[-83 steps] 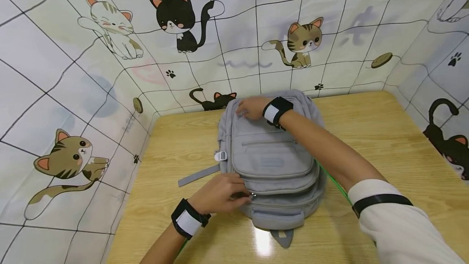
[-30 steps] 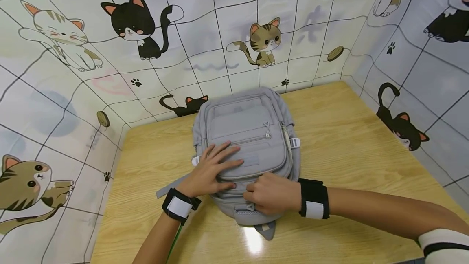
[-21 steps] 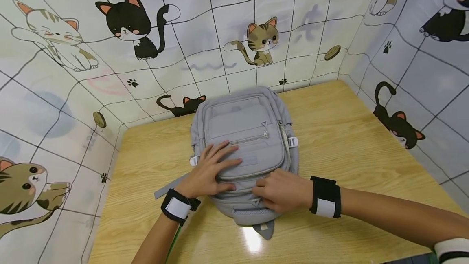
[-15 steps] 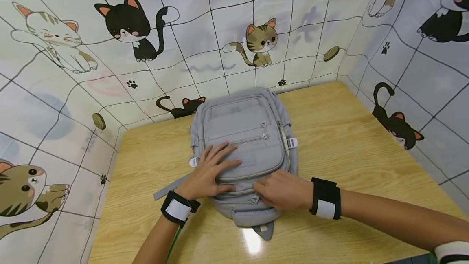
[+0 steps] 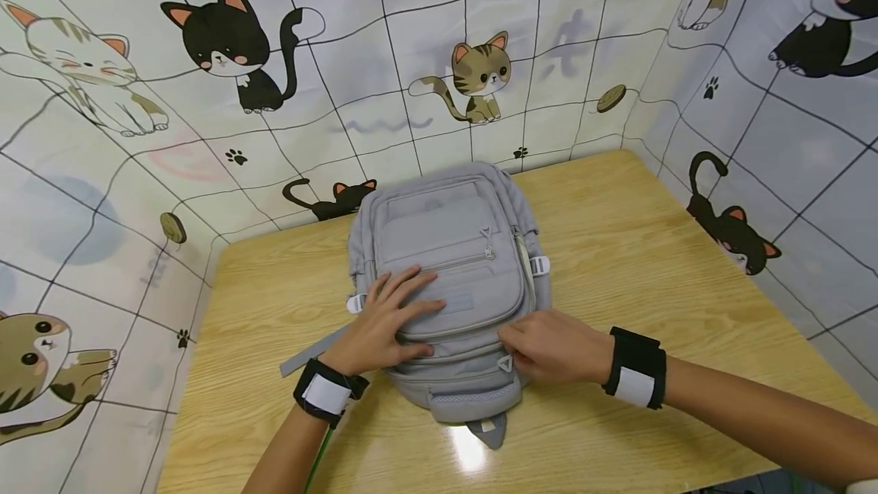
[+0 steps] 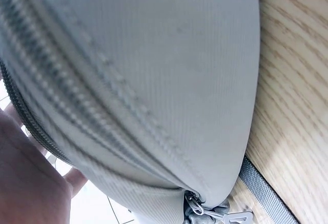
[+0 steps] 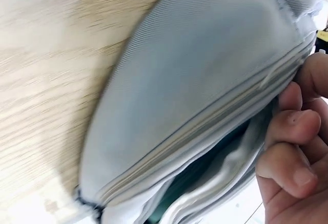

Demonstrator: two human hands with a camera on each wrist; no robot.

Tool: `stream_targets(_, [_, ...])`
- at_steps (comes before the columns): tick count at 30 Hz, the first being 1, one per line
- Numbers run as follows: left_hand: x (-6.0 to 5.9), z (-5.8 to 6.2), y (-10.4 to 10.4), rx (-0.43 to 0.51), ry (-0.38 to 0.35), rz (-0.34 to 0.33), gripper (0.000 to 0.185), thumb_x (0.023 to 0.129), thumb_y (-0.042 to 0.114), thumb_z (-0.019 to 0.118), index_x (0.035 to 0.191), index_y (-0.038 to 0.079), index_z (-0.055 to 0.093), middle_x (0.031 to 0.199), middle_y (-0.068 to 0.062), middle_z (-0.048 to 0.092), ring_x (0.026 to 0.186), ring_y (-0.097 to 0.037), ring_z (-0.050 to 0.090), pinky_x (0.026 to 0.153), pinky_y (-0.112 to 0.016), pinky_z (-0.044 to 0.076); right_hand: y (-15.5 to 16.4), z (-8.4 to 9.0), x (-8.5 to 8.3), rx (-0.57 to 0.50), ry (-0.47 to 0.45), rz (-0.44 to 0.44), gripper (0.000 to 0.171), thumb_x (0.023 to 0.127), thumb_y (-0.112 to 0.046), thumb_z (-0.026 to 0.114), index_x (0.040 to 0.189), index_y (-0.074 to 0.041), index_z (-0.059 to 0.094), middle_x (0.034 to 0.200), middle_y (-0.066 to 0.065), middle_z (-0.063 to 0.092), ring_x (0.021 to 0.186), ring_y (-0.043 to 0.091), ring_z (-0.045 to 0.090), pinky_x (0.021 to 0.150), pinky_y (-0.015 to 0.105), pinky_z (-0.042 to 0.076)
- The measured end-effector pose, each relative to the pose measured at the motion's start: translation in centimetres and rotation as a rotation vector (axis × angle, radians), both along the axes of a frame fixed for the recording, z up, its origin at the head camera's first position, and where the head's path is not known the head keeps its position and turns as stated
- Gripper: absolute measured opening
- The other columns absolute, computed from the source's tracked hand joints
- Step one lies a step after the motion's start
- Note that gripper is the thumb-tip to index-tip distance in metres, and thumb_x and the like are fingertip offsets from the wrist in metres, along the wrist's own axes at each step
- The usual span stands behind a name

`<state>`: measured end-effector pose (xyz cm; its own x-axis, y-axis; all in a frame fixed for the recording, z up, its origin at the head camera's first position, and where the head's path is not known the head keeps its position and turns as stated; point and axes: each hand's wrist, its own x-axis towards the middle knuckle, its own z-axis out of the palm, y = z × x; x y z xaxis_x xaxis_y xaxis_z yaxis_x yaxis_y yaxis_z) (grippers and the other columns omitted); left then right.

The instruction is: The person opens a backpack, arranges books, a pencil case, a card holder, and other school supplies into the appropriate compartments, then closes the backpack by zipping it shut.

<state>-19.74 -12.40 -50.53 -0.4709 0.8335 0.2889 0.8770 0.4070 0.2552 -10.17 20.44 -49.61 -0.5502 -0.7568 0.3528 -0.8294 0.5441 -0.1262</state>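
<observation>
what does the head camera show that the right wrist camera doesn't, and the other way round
Only the head view shows the whole grey fabric backpack lying flat on the light wooden table, the left hand spread flat on its front pocket, and the cat-print backdrop. Only the right wrist view shows a zip gap open between fabric layers, with something greenish inside. Both show the right hand with fingers curled at the backpack's zipped edge.

Wooden table [image 5: 672,265], cat-print backdrop [image 5: 411,44].

Wooden table [image 5: 652,250], cat-print cloth walls [image 5: 411,44] on three sides
</observation>
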Motion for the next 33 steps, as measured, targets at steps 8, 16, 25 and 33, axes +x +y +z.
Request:
stream_targets(8, [-0.2, 0.0, -0.1, -0.001, 0.022, -0.001, 0.070, 0.086, 0.052, 0.086, 0.148, 0.029, 0.062, 0.172, -0.006, 0.036, 0.163, -0.034, 0.024, 0.126, -0.071, 0.016, 2.8, 0.4, -0.4, -0.005, 0.025, -0.073, 0.038, 0.080, 0.004, 0.077, 0.082, -0.018, 0.046, 0.067, -0.015, 0.033, 0.062, -0.004, 0.028, 0.056, 0.014, 0.026])
stream_targets(16, [-0.1, 0.0, -0.1, -0.007, 0.007, -0.001, 0.070, 0.087, 0.050, 0.087, 0.149, 0.029, 0.062, 0.172, -0.006, 0.035, 0.163, -0.034, 0.024, 0.126, -0.071, 0.015, 4.4, 0.5, -1.5, -0.024, 0.024, -0.100, 0.035, 0.079, 0.003, 0.076, 0.083, -0.017, 0.048, 0.067, -0.016, 0.037, 0.061, -0.005, 0.030, 0.055, 0.014, 0.028])
stream_targets(25, [-0.1, -0.2, -0.1, -0.012, 0.018, 0.005, 0.069, 0.087, 0.051, 0.086, 0.149, 0.029, 0.062, 0.173, -0.005, 0.034, 0.163, -0.034, 0.024, 0.127, -0.070, 0.015, 6.2, 1.2, -3.0, -0.078, -0.102, -0.099, 0.032, 0.084, 0.005, 0.077, 0.085, -0.021, 0.058, 0.075, -0.016, 0.058, 0.065, -0.005, 0.044, 0.060, 0.015, 0.040])
stream_targets(33, [0.0, -0.4, -0.2, -0.006, 0.024, 0.002, 0.070, 0.088, 0.050, 0.086, 0.149, 0.031, 0.061, 0.173, -0.004, 0.034, 0.163, -0.034, 0.025, 0.127, -0.071, 0.016, 7.4, 1.1, -4.8, -0.106, -0.042, -0.128, 0.032, 0.084, 0.005, 0.081, 0.085, -0.021, 0.062, 0.080, -0.014, 0.061, 0.067, -0.002, 0.049, 0.061, 0.018, 0.043])
